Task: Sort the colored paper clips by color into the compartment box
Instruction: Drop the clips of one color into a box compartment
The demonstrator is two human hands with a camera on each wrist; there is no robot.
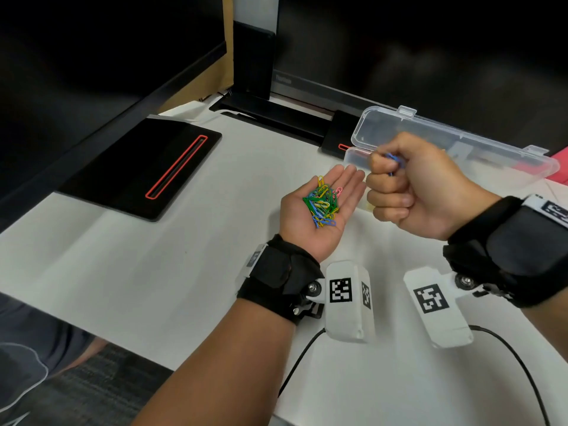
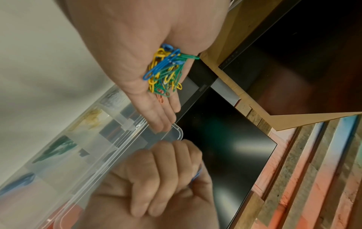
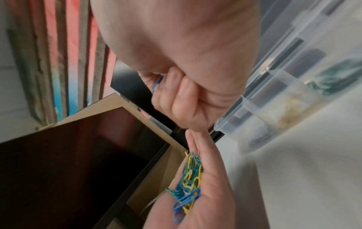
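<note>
The left hand [image 1: 319,207] lies palm up above the white table [image 1: 153,256], fingers straight and relaxed, carrying a loose heap of clips [image 1: 322,202] in green, yellow, blue and one pink. The heap sits in the hollow of the palm, running lengthwise from the heel toward the fingers; single clips point every way.

Just right of those fingertips, the right hand [image 1: 412,186] is curled into a fist, gripping blue clips [image 1: 395,161] between thumb and bent fingers. Only a short blue loop shows at the top of the fist, so their direction cannot be told.

Behind the fist, the clear box [image 1: 461,149] rests on the table, lid open. Its compartments hold yellow, green and blue clips apart.
</note>
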